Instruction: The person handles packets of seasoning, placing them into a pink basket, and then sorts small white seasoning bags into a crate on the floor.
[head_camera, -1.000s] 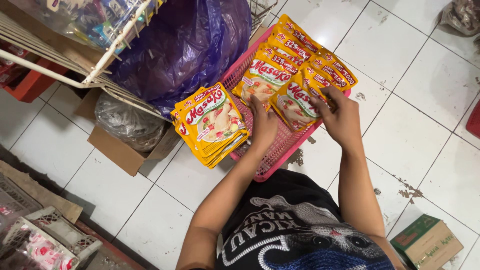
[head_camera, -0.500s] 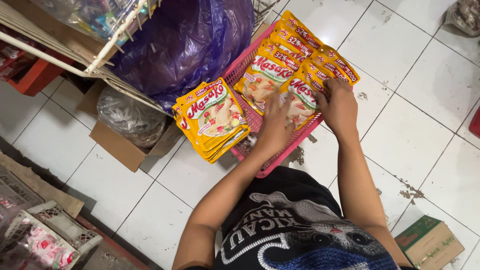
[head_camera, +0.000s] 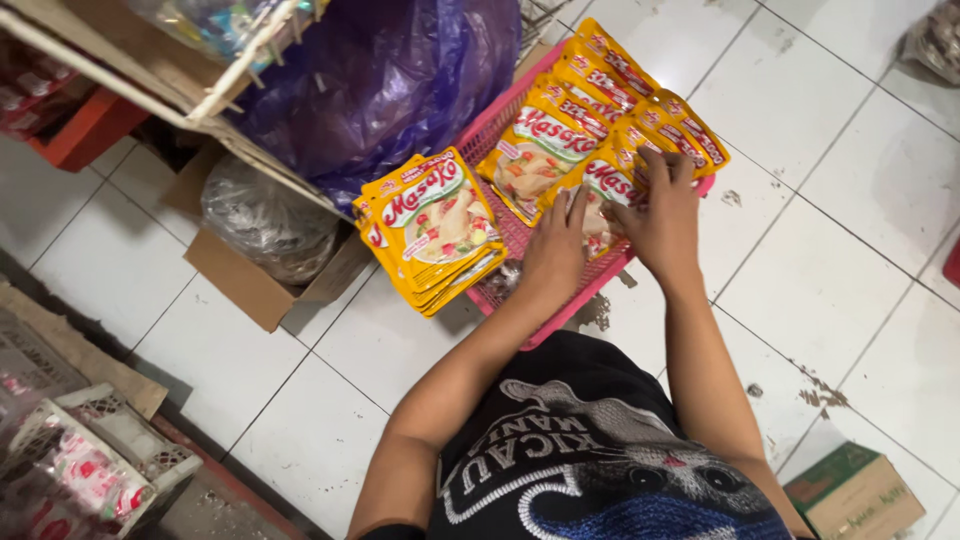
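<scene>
Left hand (head_camera: 556, 250) and right hand (head_camera: 662, 215), fingers spread flat, pressed on yellow foil seasoning sachets (head_camera: 575, 150) in the pink plastic mesh basket (head_camera: 500, 115); another sachet stack (head_camera: 432, 228) lay at nine o'clock

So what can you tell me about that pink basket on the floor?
The pink basket is a shallow plastic tray with a mesh bottom and low rim, lying flat on the white floor tiles. Yellow seasoning packets fill it in overlapping rows. The left hand and right hand press on packets inside it. A separate stack of yellow packets leans over its left edge, and a purple plastic bag sits beside it.
</scene>
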